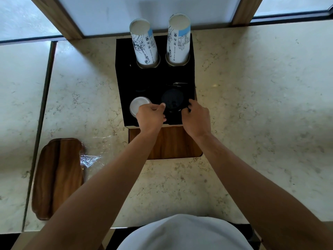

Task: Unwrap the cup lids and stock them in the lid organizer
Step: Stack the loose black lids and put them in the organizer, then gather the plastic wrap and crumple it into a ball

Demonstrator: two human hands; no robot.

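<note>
Writing: the two cup stacks (161, 39) carried black line drawings, small icons and a blue band; no word was legible to you.
Surface: you stood at a cream marble counter (252, 105) with frosted panels in wood frames at 12 o'clock.
Organizer: one black lid organizer (155, 80) sat mid-counter, its wooden front (171, 143) facing you.
Black lids: one stack of black lids (172, 100) stood in the front right well.
Clear lids: one stack of clear lids (138, 105) sat in the front left well, at 9 o'clock from the black stack.
Left hand: your left hand (151, 115) gripped the black stack's left edge, fingers curled.
Right hand: your right hand (196, 117) clasped its right edge likewise.
Wrapper: one crumpled clear wrapper (90, 159) lay at 8 o'clock from the organizer, touching a wooden tray (57, 177).
</note>
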